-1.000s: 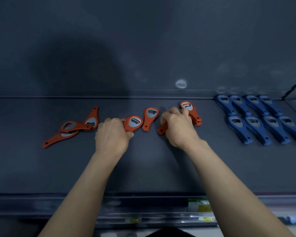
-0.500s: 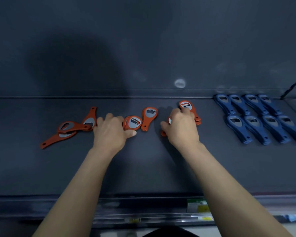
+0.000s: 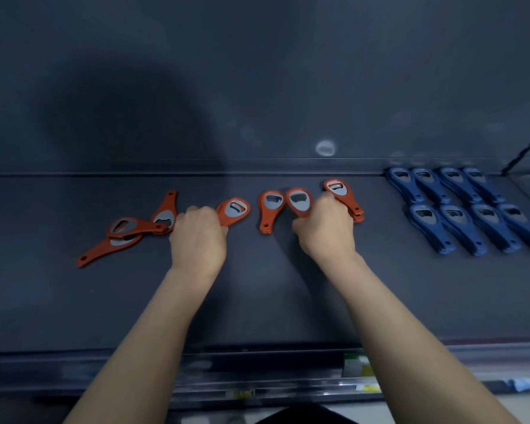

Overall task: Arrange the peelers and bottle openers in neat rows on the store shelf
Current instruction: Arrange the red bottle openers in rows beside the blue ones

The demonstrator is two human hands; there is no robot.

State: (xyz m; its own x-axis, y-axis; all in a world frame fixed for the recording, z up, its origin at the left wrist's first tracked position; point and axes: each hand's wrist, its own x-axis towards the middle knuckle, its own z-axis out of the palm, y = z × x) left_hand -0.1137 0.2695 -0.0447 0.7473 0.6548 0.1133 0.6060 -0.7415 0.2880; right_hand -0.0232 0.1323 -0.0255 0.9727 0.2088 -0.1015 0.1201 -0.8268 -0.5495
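Openers across a dark shelf (image 3: 257,301), orange in the middle and on the left, blue on the right. Grips with the left hand (image 3: 198,237), fingers curled round the handle of an orange stack (image 3: 233,210), its head pointing away and to the right. Just left of that hand, close against the knuckles, a loose pile (image 3: 129,229) of three orange openers crossed over one another, one handle reaching toward the front left. Holds with the right hand (image 3: 325,231), fingers curled over the handle of an orange opener (image 3: 299,201), only its head showing beyond the knuckles. Right behind that hand, a second orange stack (image 3: 337,188), heads toward the back wall, handle ends poking out past the hand's right side; touching it or not, cannot tell. Between the two hands, flat on the shelf, a lone orange opener (image 3: 269,209), head back, handle forward, just beside the gripped opener's head. Well apart on the right, blue stacks (image 3: 455,218) in two rows of four, all slanted alike. Along the shelf's front edge, price tags (image 3: 357,365).
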